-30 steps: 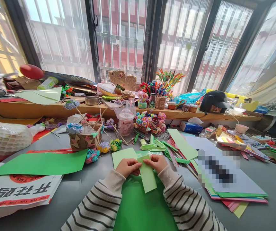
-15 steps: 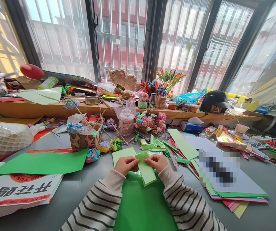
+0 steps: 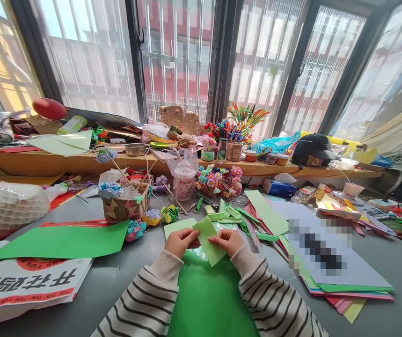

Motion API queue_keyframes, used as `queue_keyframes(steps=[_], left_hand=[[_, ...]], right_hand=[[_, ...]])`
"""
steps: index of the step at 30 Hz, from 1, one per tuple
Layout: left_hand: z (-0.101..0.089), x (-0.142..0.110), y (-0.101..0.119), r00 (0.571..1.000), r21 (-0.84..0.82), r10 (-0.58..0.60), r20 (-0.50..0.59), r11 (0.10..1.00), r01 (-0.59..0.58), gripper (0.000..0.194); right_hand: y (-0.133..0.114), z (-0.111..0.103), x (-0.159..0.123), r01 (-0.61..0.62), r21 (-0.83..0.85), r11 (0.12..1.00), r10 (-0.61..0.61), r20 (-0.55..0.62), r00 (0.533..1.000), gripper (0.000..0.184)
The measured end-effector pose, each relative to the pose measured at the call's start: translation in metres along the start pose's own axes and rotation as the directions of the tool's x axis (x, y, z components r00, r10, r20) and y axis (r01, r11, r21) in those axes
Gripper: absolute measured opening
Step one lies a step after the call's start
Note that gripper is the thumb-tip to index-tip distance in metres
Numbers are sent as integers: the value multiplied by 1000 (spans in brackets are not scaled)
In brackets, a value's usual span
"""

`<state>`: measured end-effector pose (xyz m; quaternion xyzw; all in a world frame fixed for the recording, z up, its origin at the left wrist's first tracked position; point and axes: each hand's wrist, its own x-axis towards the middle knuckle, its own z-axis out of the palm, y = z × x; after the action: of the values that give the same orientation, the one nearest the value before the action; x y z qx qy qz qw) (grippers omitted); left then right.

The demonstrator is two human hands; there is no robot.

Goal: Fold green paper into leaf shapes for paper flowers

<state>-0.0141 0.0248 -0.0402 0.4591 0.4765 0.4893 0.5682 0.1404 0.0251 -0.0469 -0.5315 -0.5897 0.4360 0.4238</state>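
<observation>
A small light green paper piece is held up between both hands, tilted with its lower end toward the right. My left hand pinches its upper left edge between thumb and fingers. At its right side, my right hand grips the paper, the thumb lying on its face. Another light green sheet lies behind my left hand. Beneath the paper is a glossy green surface. Folded green paper strips are heaped just beyond my right hand.
A star-decorated basket with paper flowers stands at left, near a lidded cup. A green sheet covers part of a printed bag. To the right lies a paper stack; a cluttered ledge runs behind.
The light green paper has turned in my hands, its upper end now further left and its lower end raised. Both hands stay close to where they were.
</observation>
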Motion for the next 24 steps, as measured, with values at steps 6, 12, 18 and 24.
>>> queue_keyframes(steps=[6, 12, 18, 24], left_hand=[[-3, 2, -2, 1000, 2, -13, 18, 1000, 13, 25], [-3, 0, -3, 979, 211, 186, 79, 957, -198, 23], [1, -8, 8, 931, 527, 309, 193, 768, -364, 19], [2, -8, 7, 927, 566, 311, 209, 734, -375, 20]], right_hand=[[-1, -6, 3, 68, 119, 991, -67, -13, 998, 26], [-3, -11, 2, 233, -144, 962, -237, -15, 971, 19], [-4, -8, -3, 353, -335, 873, -328, 131, 935, 14], [-6, -7, -5, 385, -328, 863, -346, 172, 922, 17]])
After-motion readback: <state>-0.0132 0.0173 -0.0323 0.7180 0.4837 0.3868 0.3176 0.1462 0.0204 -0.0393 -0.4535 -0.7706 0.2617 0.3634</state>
